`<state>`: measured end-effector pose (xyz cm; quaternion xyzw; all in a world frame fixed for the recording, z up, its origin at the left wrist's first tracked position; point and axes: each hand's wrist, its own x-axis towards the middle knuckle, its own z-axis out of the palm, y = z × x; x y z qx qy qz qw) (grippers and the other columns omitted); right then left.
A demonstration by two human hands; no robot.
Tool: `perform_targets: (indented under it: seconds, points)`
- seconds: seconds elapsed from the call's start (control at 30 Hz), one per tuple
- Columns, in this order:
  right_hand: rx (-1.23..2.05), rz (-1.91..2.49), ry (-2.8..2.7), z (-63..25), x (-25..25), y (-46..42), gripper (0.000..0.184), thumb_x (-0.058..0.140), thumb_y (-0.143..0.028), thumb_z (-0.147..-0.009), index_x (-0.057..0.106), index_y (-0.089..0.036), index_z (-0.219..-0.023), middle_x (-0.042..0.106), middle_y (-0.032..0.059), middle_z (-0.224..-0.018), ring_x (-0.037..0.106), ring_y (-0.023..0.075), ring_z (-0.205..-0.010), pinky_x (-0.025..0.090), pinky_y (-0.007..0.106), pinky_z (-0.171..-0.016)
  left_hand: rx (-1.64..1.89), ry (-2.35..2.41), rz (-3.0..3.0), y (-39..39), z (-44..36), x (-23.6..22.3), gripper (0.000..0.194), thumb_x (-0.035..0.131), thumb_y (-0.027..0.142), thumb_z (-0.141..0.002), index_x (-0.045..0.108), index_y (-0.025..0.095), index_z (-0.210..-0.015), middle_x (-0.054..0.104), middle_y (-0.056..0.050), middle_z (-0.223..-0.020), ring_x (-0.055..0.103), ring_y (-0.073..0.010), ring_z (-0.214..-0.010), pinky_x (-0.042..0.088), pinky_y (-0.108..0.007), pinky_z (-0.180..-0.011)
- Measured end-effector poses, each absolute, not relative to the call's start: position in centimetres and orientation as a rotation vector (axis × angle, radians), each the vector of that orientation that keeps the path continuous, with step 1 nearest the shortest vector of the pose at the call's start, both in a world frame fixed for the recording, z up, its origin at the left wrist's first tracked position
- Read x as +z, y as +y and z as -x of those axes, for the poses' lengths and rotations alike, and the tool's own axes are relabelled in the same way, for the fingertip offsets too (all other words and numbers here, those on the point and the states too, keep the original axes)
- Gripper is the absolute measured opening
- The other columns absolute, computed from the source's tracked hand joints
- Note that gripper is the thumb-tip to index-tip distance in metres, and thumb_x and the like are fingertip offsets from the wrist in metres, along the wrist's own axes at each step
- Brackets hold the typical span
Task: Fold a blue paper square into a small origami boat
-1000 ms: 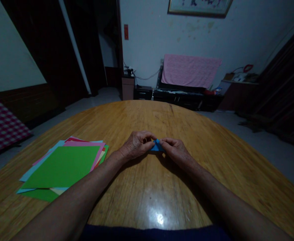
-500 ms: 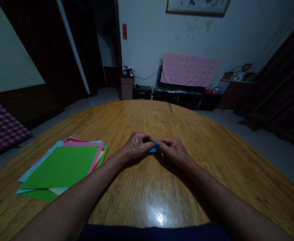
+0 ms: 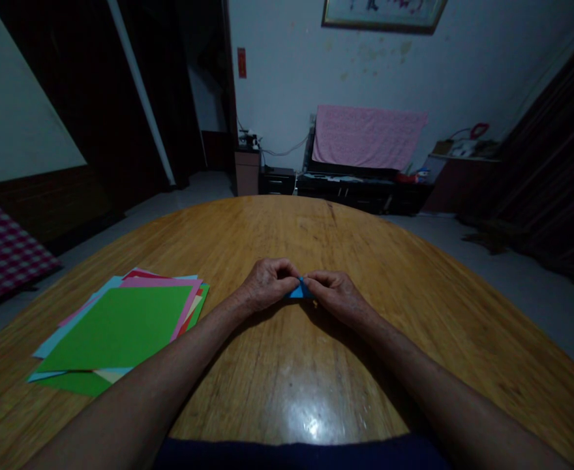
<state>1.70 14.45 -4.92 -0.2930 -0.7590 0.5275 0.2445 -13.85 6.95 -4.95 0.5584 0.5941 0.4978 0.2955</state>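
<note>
A small folded piece of blue paper (image 3: pixel 299 291) is held between my two hands over the middle of the table. My left hand (image 3: pixel 270 284) pinches its left side, thumb and forefinger near the top point. From the other side my right hand (image 3: pixel 334 289) grips the right part of the paper with thumb and fingertips. The part that shows is roughly a triangle with a straight lower edge. My fingers hide the rest of its shape.
A loose stack of coloured paper sheets (image 3: pixel 120 326), green on top, lies left beside my left forearm. The round wooden table (image 3: pixel 287 365) reaches out ahead. Beyond it stand a low black cabinet (image 3: pixel 365 192) and a screen under a pink cloth (image 3: pixel 368 137).
Both hands stay almost in place around the blue paper. The fingertips have shifted slightly, and a little more of the paper's front face shows.
</note>
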Motion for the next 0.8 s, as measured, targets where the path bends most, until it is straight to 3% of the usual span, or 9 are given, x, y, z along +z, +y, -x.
perform_targets:
  seconds: [0.2, 0.4, 0.63, 0.8]
  points:
    - [1.415, 0.793, -2.093, -1.7, -4.8, 14.5, 0.029, 0.057, -0.041, -0.078, 0.065, -0.017, -0.066, 0.053, -0.0002, -0.053, 0.042, 0.009, -0.045, 0.029, 0.022, -0.042, 1.36, 1.538, -1.461, 7.2, 14.1, -5.4, 0.01, 0.061, 0.022, -0.069, 0.062, 0.014, -0.074, 0.058, 0.001, -0.067, 0.05, -0.0094, -0.061, 0.04, -0.022, -0.058]
    - [1.419, 0.819, -2.102, -1.7, -5.2, 14.5, 0.028, 0.055, -0.04, -0.078, 0.063, -0.017, -0.064, 0.053, -0.0002, -0.053, 0.04, 0.0083, -0.043, 0.027, 0.022, -0.041, 1.386, 1.448, -1.431, 7.3, 14.2, -5.8, 0.025, 0.062, 0.023, -0.07, 0.059, 0.015, -0.094, 0.055, 0.003, -0.068, 0.047, -0.008, -0.058, 0.037, -0.022, -0.055]
    - [1.44, 0.763, -2.121, -2.1, -4.1, 14.5, 0.042, 0.047, -0.046, -0.085, 0.057, -0.017, -0.057, 0.047, -0.0006, -0.05, 0.039, 0.0091, -0.045, 0.028, 0.023, -0.043, 1.429, 1.468, -1.156, 7.0, 14.0, -4.4, 0.03, 0.065, 0.019, -0.065, 0.059, 0.013, -0.093, 0.051, 0.004, -0.064, 0.044, -0.0064, -0.053, 0.032, -0.021, -0.051]
    - [1.524, 0.761, -2.115, -2.3, -3.9, 14.7, 0.042, 0.051, -0.05, -0.084, 0.059, -0.017, -0.059, 0.052, 0.0008, -0.055, 0.039, 0.0085, -0.046, 0.028, 0.022, -0.043, 1.447, 1.426, -0.89, 7.0, 14.2, -4.1, 0.035, 0.066, 0.016, -0.061, 0.058, 0.013, -0.095, 0.054, 0.002, -0.065, 0.048, -0.008, -0.052, 0.037, -0.023, -0.051]
